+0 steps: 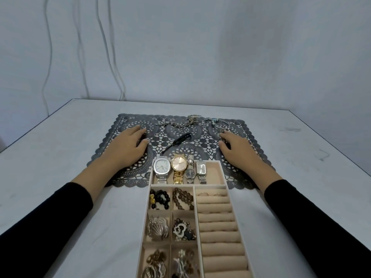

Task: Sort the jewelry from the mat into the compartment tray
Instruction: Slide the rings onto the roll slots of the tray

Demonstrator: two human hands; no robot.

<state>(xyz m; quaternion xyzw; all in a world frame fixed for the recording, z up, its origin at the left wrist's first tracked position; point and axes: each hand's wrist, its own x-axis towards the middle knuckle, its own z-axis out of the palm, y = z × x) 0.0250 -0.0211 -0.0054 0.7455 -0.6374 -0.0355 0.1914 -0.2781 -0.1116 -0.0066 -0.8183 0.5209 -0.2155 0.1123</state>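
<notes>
Several chains [180, 123] and a black band [181, 138] are left on the lace mat [200, 144], along its far half. Four watches [178, 167] are laid in the far compartment of the tray [145, 216], just nearer. Left hand [128, 146] is rested on the mat, fingers loosely bent, nothing held. Right hand [237, 148] is set at a beaded piece [226, 129]; a pinch cannot be confirmed.
</notes>
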